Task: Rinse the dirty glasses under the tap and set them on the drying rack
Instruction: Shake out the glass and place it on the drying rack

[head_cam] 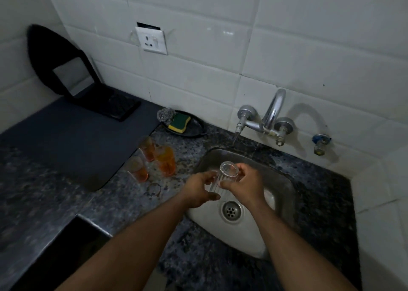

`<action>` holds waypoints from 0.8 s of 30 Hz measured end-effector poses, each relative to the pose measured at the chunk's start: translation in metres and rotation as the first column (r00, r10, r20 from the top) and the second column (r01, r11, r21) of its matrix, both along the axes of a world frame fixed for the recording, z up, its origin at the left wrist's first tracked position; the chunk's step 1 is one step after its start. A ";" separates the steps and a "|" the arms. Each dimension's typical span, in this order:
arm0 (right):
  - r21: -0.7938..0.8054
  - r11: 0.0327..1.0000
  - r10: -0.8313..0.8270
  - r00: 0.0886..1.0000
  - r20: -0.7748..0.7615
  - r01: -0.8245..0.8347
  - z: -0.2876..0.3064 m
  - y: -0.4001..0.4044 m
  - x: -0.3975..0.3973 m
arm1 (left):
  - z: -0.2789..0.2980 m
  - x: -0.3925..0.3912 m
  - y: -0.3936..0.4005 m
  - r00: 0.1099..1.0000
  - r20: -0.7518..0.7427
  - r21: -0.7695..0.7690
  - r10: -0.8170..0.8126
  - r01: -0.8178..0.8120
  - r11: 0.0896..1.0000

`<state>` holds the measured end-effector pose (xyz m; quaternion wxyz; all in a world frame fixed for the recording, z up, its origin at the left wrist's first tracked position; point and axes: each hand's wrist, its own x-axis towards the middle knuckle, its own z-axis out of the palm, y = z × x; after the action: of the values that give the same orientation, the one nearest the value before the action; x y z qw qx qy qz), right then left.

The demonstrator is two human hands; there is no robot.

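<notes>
Left of the sink point(284, 193) on the desk point(119, 202) — three orange-tinted glasses point(154, 158). Over the sink — clear glass point(223, 175), tilted, gripped by both hands: left hand point(198, 189) and right hand point(245, 184), fingers curled round it. Behind, tap point(265, 118) running.

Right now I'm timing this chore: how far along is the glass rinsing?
Early. Nothing sits on the black rack. Both the left hand and right hand hold one clear glass over the sink. Three orange glasses and another clear one wait on the counter.
</notes>
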<state>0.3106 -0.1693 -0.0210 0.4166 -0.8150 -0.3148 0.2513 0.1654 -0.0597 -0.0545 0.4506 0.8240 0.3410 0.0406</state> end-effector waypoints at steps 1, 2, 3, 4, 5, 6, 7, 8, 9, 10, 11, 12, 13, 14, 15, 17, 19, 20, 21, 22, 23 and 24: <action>-0.010 1.000 0.007 1.000 0.014 -0.007 -0.004 -0.001 -0.003 | -0.003 -0.001 -0.002 1.000 -0.004 0.009 0.000 0.000 1.000; -0.018 1.000 0.015 0.999 0.033 -0.014 -0.009 -0.003 -0.005 | -0.008 -0.002 -0.006 1.000 -0.011 0.013 0.001 -0.001 1.000; -0.017 1.000 0.018 0.999 0.050 -0.017 -0.013 -0.006 -0.007 | -0.013 -0.003 -0.008 1.000 -0.015 0.015 0.003 -0.003 1.000; -0.006 1.000 0.008 0.998 0.060 -0.008 -0.017 -0.007 -0.008 | -0.017 -0.002 -0.010 1.000 -0.023 0.019 0.007 -0.007 1.000; 0.001 1.000 -0.006 0.998 0.064 0.006 -0.020 -0.009 -0.007 | -0.020 -0.001 -0.010 0.999 -0.033 0.026 0.013 -0.012 1.000; 0.001 1.000 -0.013 0.998 0.062 0.013 -0.024 -0.011 -0.006 | -0.023 -0.001 -0.010 0.999 -0.043 0.034 0.015 -0.013 0.999; -0.011 1.000 -0.010 0.998 0.063 0.010 -0.028 -0.013 -0.005 | -0.024 -0.001 -0.011 0.998 -0.057 0.044 0.006 -0.003 0.999; -0.025 1.000 0.000 0.998 0.068 0.002 -0.031 -0.016 -0.004 | -0.025 -0.001 -0.012 0.997 -0.076 0.050 -0.008 0.012 0.999; -0.035 0.999 0.006 0.997 0.076 -0.004 -0.033 -0.019 -0.003 | -0.025 -0.001 -0.013 0.995 -0.092 0.051 -0.022 0.026 0.998; -0.040 0.999 0.009 0.996 0.085 -0.006 -0.034 -0.020 -0.003 | -0.023 0.000 -0.013 0.994 -0.106 0.050 -0.031 0.036 0.998; -0.032 0.999 0.006 0.996 0.085 -0.003 -0.033 -0.020 -0.002 | -0.020 0.000 -0.012 0.993 -0.115 0.053 -0.039 0.045 0.998; -0.013 1.000 0.000 0.997 0.077 0.001 -0.031 -0.019 -0.001 | -0.017 0.001 -0.009 0.991 -0.126 0.058 -0.046 0.053 0.997; 0.005 1.000 0.000 0.998 0.068 0.000 -0.025 -0.015 0.000 | -0.011 0.000 -0.004 0.989 -0.136 0.066 -0.051 0.060 0.996; 0.024 1.000 0.001 0.998 0.062 -0.003 -0.019 -0.011 0.000 | -0.004 -0.001 0.002 0.987 -0.147 0.086 -0.062 0.075 0.993; 0.038 0.999 0.014 0.998 0.061 -0.016 -0.010 -0.004 0.000 | 0.005 -0.003 0.010 0.986 -0.152 0.116 -0.066 0.084 0.990; 0.068 0.996 0.052 0.997 0.061 -0.056 0.008 0.010 -0.002 | 0.025 -0.011 0.027 0.988 -0.141 0.172 -0.057 0.081 0.982; 0.110 0.991 0.074 0.995 0.073 -0.081 0.028 0.027 -0.009 | 0.048 -0.022 0.046 0.994 -0.108 0.247 -0.004 0.031 0.969; 0.138 0.986 0.080 0.994 0.079 -0.090 0.036 0.037 -0.013 | 0.058 -0.028 0.055 0.996 -0.082 0.274 0.040 -0.016 0.961; 0.170 0.980 0.087 0.992 0.086 -0.101 0.044 0.049 -0.019 | 0.067 -0.037 0.067 0.995 -0.055 0.298 0.088 -0.067 0.952; 0.194 0.974 0.101 0.991 0.092 -0.117 0.053 0.063 -0.027 | 0.074 -0.047 0.080 0.991 -0.034 0.317 0.130 -0.112 0.942; 0.213 0.967 0.119 0.988 0.094 -0.136 0.060 0.080 -0.036 | 0.081 -0.059 0.094 0.985 -0.016 0.322 0.169 -0.155 0.934; 0.227 0.961 0.138 0.986 0.094 -0.157 0.065 0.096 -0.044 | 0.086 -0.070 0.106 0.978 0.004 0.315 0.209 -0.200 0.928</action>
<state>0.2668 -0.0737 0.0444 0.4769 -0.7439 -0.4179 0.2111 0.0953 0.0463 0.0313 0.3023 0.8456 0.4207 0.1288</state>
